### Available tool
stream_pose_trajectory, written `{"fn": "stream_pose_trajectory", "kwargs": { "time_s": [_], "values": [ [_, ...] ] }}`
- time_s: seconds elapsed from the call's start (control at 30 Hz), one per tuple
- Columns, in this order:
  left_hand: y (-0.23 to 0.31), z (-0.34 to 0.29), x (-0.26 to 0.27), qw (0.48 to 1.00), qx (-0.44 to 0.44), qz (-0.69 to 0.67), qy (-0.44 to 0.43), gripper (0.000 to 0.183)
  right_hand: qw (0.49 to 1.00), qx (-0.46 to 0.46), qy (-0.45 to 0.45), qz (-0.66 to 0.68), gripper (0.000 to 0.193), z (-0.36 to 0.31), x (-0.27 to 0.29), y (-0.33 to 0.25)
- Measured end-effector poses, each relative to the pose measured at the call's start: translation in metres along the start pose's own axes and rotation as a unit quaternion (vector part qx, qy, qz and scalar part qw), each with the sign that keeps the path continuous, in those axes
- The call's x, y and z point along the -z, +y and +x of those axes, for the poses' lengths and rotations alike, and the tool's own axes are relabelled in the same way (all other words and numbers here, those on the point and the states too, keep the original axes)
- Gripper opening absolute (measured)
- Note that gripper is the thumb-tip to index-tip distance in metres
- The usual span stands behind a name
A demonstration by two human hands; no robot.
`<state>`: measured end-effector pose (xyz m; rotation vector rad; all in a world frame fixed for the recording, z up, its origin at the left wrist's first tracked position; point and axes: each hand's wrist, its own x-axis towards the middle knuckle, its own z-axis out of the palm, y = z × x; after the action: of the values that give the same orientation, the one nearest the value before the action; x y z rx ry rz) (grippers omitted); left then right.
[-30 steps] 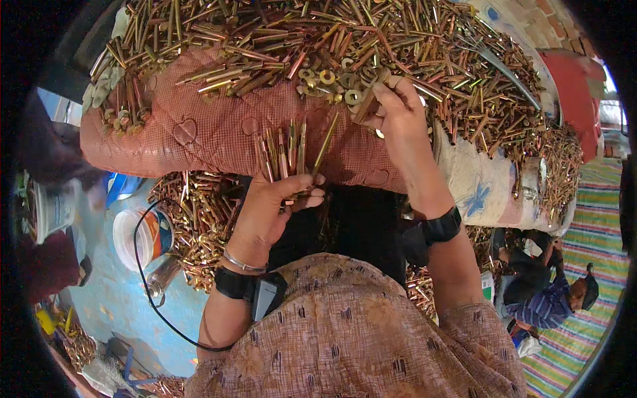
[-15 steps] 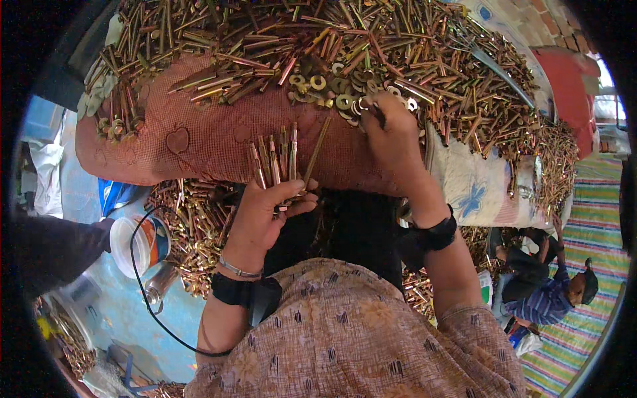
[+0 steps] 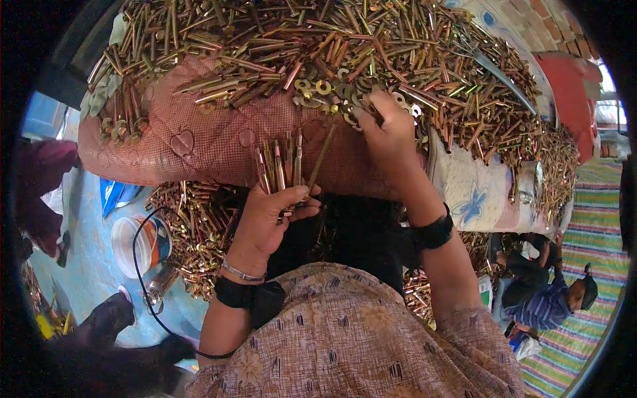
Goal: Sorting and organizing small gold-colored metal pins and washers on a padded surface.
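My left hand [image 3: 265, 215] is closed round the lower ends of several brassy bolts [image 3: 282, 166], which stand upright in a fan above the fingers. One thinner rod leans away to the right of the bunch. My right hand [image 3: 396, 136] is at the small heap of flat washers [image 3: 323, 87], its thumb and fingers bent together. Whatever sits between those fingertips is hidden or too small to name. Both hands are over the near edge of a reddish quilted cloth [image 3: 219, 149], where a large pile of bolts [image 3: 259, 50] spreads behind the washers.
A long metal tool [image 3: 501, 74] lies on the pile's right. More bolts [image 3: 199, 239] are heaped below the cloth, beside a white bucket [image 3: 126, 247] and black cable [image 3: 141, 265]. One person [image 3: 544, 298] sits near the striped mat [image 3: 594, 232]; another's dark-clothed legs [image 3: 103, 318] are lower left.
My right hand has shifted slightly, staying by the washers. The left hand still holds its bolts. At the left, another person's legs have moved further into view around the bucket.
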<state>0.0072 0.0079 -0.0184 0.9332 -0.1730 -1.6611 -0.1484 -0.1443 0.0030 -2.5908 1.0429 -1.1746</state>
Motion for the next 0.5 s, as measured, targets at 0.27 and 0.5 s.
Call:
{"fn": "stream_pose_trajectory", "kwargs": {
  "time_s": [0.27, 0.5],
  "values": [
    [0.002, -0.003, -0.004, 0.999, 0.002, 0.041, 0.026, 0.02, 0.935, -0.258, -0.105, 0.218, 0.008, -0.017, 0.004, -0.031],
    [0.002, -0.004, -0.009, 0.998, 0.005, 0.038, 0.045, 0.019, 0.988, -0.037, -0.101, 0.113, 0.009, -0.034, 0.002, -0.043]
  ]
}}
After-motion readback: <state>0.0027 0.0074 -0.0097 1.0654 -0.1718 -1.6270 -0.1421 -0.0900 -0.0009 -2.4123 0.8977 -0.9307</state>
